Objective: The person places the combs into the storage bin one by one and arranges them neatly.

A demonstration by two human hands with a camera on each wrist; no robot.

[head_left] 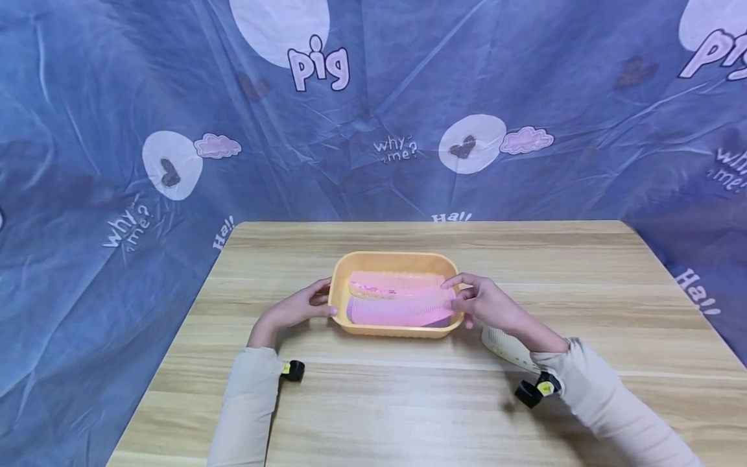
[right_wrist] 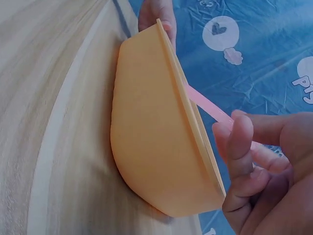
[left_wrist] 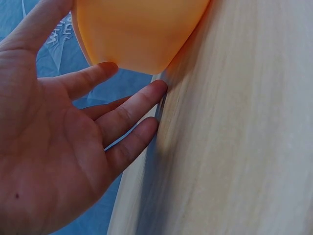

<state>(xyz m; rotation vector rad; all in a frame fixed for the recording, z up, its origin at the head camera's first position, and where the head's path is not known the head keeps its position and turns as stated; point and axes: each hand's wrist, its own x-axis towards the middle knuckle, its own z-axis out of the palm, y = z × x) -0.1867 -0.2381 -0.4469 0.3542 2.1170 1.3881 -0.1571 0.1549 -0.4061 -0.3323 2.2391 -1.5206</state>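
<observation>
Head view: two pink combs (head_left: 397, 299) already lie in the orange tray (head_left: 390, 259), steadied by the spread left hand (head_left: 297, 308); one is pinched by the right hand (head_left: 487, 305), not yet released.

Both arms wear long, loose sleeves of pale beige cloth (head_left: 251, 402), ending at the wrists. Each wrist carries a small black camera unit (head_left: 294, 370) with a yellow mark — the right one (head_left: 533, 391) sits under the cuff. The hands are bare.
</observation>
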